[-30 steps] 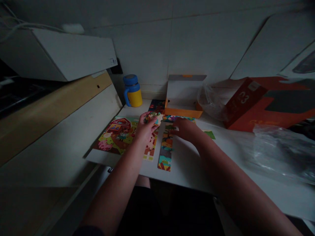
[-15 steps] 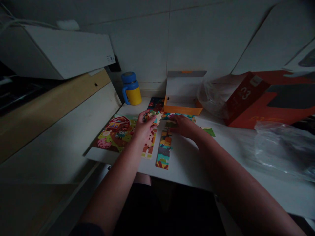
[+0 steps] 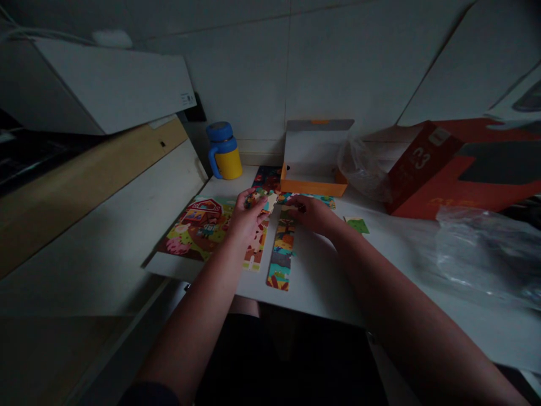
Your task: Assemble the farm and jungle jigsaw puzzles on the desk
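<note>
Left hand [image 3: 247, 217] pinches a jigsaw piece [image 3: 261, 198] between fingers and thumb, above the middle of the puzzle; right hand [image 3: 311, 215] curls over pieces at the top of a strip, grip not determinable. Left to right on the white desk [image 3: 321, 287]: farm section with red barn [image 3: 196, 228], joined; narrow strip [image 3: 256, 251] below the left hand; second strip [image 3: 281, 254], a gap between them; loose green piece [image 3: 357, 226] farther right. Status: partly assembled, sections unjoined, green piece outstanding. Orange-trimmed box [image 3: 315, 160] stands open behind.
</note>
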{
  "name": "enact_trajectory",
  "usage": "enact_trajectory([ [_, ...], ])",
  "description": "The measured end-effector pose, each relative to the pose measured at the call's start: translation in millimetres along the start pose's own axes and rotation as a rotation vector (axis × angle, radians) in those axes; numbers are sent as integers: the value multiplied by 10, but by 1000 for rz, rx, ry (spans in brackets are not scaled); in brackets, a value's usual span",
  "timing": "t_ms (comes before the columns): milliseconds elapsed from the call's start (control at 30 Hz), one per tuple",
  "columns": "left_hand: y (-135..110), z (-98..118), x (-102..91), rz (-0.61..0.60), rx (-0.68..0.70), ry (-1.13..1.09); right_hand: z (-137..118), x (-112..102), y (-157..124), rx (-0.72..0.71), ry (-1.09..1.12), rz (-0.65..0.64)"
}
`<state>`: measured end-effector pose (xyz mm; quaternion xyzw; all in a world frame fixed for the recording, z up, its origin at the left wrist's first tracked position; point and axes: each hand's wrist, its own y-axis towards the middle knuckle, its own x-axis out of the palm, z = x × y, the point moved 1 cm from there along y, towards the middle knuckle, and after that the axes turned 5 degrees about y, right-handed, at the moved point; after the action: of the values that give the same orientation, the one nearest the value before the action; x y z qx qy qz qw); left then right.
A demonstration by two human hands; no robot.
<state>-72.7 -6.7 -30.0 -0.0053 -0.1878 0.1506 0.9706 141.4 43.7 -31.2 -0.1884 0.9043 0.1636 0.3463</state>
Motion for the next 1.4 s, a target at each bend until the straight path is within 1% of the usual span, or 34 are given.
enact_trajectory([
  [167, -14, 7, 7, 5, -10, 4, 20, 16, 14, -31, -120, -12],
  [367, -21, 7, 14, -7, -10, 0, -78, 81, 27, -48, -276, -98],
  [467, -22, 11, 19, -2, -15, 1, -119, 102, 27, -68, -310, -103],
  [667, -8, -4, 11, -5, -12, 19, -150, 125, 2, -120, -321, -93],
  [833, 10, -33, 0, -15, 0, -7, -135, 163, 12, -128, -352, -117],
  [933, 17, -40, -3, -20, 10, -12, -123, 173, 21, -170, -378, -132],
  [1033, 23, -42, -4, -7, 7, -10, -114, 155, 12, -214, -386, -133],
  [1233, 27, -45, -6, -8, 14, 14, -80, 90, -28, -286, -352, -177],
  [1400, 11, -40, -3, -17, 12, 29, -53, 100, -4, -276, -349, -161],
])
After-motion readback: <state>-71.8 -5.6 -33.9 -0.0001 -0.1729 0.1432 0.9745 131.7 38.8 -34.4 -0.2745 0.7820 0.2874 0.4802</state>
